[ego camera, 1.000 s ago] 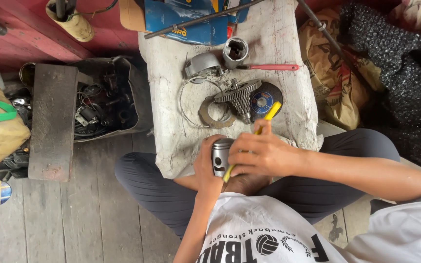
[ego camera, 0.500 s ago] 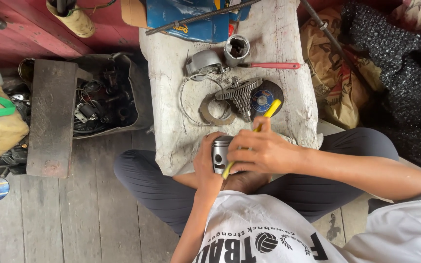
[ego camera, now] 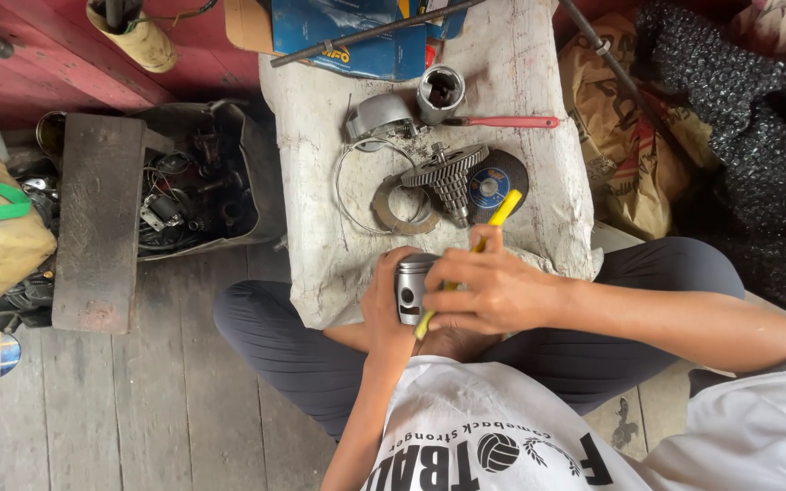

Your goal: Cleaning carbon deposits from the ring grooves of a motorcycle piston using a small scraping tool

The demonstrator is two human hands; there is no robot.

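My left hand (ego camera: pixel 382 305) grips a silver metal piston (ego camera: pixel 410 285) over the near edge of a pale stone block (ego camera: pixel 320 182). My right hand (ego camera: pixel 484 289) lies over the piston and holds a yellow-handled tool (ego camera: pixel 493 225), its handle pointing away toward a gear shaft (ego camera: pixel 448 177). The tool's tip is hidden under my fingers. I sit cross-legged on a wooden plank floor.
On the block lie a round cutting disc (ego camera: pixel 493 186), a metal ring (ego camera: pixel 400 211), a wire loop, a grey cover (ego camera: pixel 377 116), a steel cylinder sleeve (ego camera: pixel 438 91) and a red-handled screwdriver (ego camera: pixel 507 121). A box of dark metal parts (ego camera: pixel 188 186) and a wooden board (ego camera: pixel 93 223) sit left.
None in the hands or the piston; only the view has shifted slightly.
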